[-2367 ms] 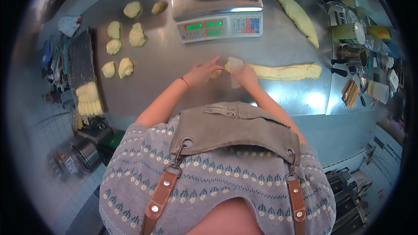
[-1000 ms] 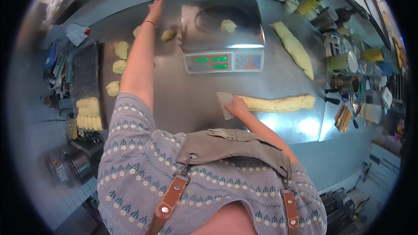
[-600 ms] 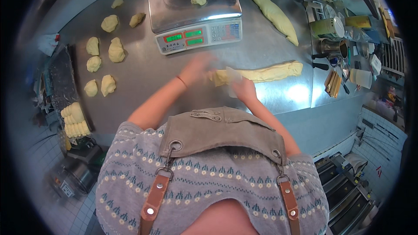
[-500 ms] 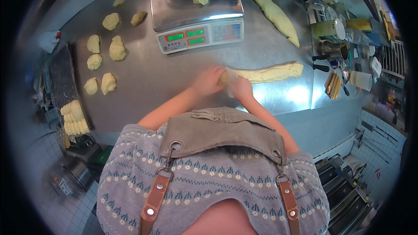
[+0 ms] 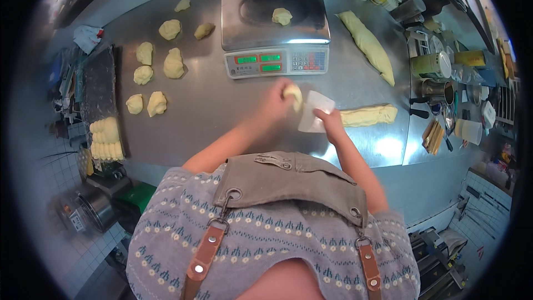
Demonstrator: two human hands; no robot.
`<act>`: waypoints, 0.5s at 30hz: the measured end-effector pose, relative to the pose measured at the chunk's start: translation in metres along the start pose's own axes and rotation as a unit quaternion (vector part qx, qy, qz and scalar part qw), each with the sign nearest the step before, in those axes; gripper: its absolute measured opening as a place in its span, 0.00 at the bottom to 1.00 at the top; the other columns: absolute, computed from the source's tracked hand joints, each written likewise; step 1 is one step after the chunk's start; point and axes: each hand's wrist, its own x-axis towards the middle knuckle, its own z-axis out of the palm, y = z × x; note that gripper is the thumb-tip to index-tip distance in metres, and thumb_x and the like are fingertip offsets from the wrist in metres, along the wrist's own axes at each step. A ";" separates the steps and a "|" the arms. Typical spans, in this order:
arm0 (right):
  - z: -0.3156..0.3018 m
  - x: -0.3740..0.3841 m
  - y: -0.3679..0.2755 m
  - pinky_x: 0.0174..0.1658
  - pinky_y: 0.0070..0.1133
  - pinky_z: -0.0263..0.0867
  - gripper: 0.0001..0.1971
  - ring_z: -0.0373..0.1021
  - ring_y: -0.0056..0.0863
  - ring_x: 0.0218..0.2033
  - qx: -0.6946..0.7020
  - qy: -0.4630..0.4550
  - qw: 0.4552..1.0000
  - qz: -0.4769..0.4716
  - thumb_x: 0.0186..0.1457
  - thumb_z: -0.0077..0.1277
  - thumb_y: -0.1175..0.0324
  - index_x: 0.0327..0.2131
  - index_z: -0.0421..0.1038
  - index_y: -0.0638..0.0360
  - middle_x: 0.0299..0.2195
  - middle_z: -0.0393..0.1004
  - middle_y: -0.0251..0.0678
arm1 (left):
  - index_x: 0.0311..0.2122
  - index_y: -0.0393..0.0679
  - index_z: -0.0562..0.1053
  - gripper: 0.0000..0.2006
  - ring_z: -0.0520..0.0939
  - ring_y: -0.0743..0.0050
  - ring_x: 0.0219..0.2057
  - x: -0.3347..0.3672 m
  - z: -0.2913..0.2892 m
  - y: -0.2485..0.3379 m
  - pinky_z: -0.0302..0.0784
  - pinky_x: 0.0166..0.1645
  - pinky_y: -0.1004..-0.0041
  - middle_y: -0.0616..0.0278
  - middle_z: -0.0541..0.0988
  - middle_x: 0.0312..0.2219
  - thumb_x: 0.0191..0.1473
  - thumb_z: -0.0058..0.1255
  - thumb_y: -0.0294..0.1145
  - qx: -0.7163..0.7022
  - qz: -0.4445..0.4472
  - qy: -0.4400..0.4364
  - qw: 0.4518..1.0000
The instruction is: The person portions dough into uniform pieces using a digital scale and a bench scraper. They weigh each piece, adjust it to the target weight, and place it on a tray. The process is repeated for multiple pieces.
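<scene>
In front of the scale, my left hand (image 5: 275, 100) is closed round a small piece of dough (image 5: 293, 96), its outline a little blurred by motion. My right hand (image 5: 332, 124) grips a white plastic dough scraper (image 5: 317, 112), tilted beside the left end of a thick dough strip (image 5: 371, 115). That strip lies on the steel table. One lump of dough (image 5: 282, 16) rests on the steel pan of the digital scale (image 5: 276, 62), whose green displays are lit. A longer dough roll (image 5: 369, 47) lies to the right of the scale.
Several loose dough lumps (image 5: 173, 63) are spread over the left of the steel table (image 5: 205, 105). At the left edge a dark tray (image 5: 101, 97) holds rows of shaped dough pieces (image 5: 105, 139). Cans, pots and utensils (image 5: 430, 89) crowd the right side.
A piece of dough has come away from the strip and is now in my left hand, lifted toward the scale. The scraper has moved clear of the strip's end. The whole view has shifted slightly.
</scene>
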 end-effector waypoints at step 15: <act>-0.014 -0.042 0.004 0.40 0.27 0.70 0.18 0.76 0.33 0.36 -0.181 0.061 0.980 -0.054 0.51 0.56 0.64 0.40 0.74 0.70 0.34 0.79 0.46 | 0.57 0.53 0.67 0.30 0.63 0.48 0.60 0.185 -0.086 0.072 0.53 0.61 0.41 0.59 0.71 0.54 0.47 0.58 0.41 0.588 0.270 0.128 0.752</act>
